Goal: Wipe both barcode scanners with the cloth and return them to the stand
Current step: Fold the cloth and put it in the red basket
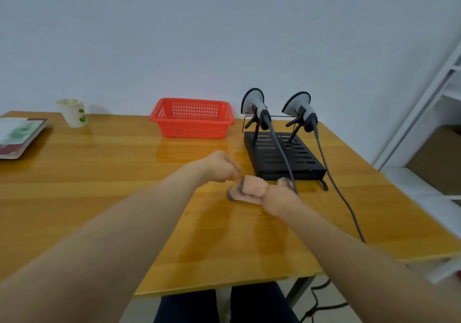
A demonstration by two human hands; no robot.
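Note:
Two grey barcode scanners, the left scanner [255, 106] and the right scanner [300, 108], sit in the holders of a black slotted stand [282, 158]. Their grey cables [331, 180] trail over the stand and off the table's front edge. A pinkish cloth [249, 188] with a grey edge lies just in front of the stand, blurred by motion. My right hand [280, 196] grips the cloth's right part, the fabric bunched over its fingers. My left hand [220, 166] hovers with curled fingers just left of the cloth; its fingertips are close to the cloth's corner and hold nothing I can see.
A red plastic basket [192, 118] stands at the back, left of the stand. A paper cup [72, 112] and a book [17, 133] are at the far left. The wooden table [99, 185] ends close behind the stand at the wall; a white rack [439, 93] stands to the right.

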